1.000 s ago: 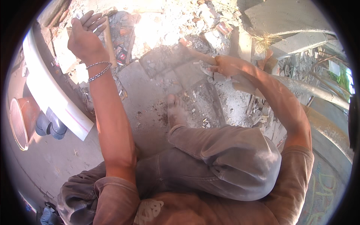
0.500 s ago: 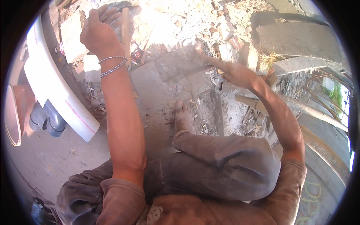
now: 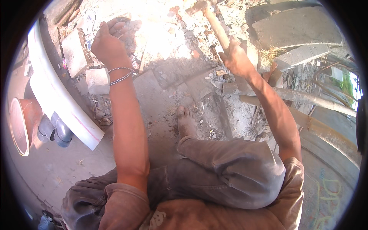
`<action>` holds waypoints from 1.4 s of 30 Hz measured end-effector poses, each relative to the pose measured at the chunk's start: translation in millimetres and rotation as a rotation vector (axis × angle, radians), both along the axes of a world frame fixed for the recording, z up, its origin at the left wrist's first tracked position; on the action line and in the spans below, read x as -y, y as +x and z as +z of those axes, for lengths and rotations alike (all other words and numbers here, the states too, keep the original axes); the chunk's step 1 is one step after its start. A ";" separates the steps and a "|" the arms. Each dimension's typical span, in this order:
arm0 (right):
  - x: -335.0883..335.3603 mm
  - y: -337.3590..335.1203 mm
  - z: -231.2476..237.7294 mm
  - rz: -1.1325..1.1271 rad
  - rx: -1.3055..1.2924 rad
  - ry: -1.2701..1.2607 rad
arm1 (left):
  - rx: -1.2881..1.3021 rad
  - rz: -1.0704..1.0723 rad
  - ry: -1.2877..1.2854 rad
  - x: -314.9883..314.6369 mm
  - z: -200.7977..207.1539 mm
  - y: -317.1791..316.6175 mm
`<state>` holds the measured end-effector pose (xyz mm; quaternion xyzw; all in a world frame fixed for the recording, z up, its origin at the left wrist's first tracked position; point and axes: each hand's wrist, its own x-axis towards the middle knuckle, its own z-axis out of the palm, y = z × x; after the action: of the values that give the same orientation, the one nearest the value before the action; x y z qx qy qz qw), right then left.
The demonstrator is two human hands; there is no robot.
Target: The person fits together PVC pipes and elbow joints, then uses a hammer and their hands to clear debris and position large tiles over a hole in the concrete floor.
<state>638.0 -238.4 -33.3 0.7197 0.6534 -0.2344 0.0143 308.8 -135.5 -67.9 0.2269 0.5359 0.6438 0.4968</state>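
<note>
My right hand [image 3: 238,59] is closed round the wooden handle of a hammer [image 3: 217,30]. The hammer points up and to the left, its head near the top edge of the view over bright rubble. My left hand [image 3: 110,43] is at the upper left, beside sunlit broken masonry, with its fingers loosely bent and apart. Nothing shows in it, though glare washes out the ground by the fingertips. Below the wrist lies a pale block [image 3: 97,81], and a larger pale slab [image 3: 75,53] leans to its left. My bare foot [image 3: 186,119] rests on the dusty ground between the arms.
A long white pipe [image 3: 57,90] curves along the left, next to grey pipe fittings [image 3: 55,129] and a reddish bucket-like container [image 3: 23,124]. Concrete slabs [image 3: 299,28] lie at the upper right. Wooden poles [image 3: 303,99] cross the right side over rubble.
My right hand has swung the hammer upward, away from the ground in the middle. My left hand has shifted slightly right and lower in view. The stick beside it no longer shows clearly.
</note>
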 end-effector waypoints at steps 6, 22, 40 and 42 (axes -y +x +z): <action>145.9 17.4 -45.2 -0.038 0.018 -0.172 | -0.062 -0.109 -0.027 -3.4 2.3 27.2; 307.2 -122.9 -76.7 -2.503 -1.300 0.676 | -0.125 -1.003 0.187 -59.0 63.8 79.9; 235.6 -161.4 -102.7 -1.882 -2.231 0.003 | -0.862 -0.967 0.064 -137.6 89.0 -105.8; 222.5 -166.9 -73.9 -1.891 -1.884 0.019 | -0.939 -1.128 0.162 -123.7 98.9 -80.1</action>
<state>471.1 -460.9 -107.1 0.4577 -0.3316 -0.5540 -0.6113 228.7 -11.8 30.9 0.7557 0.4448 0.1633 0.4521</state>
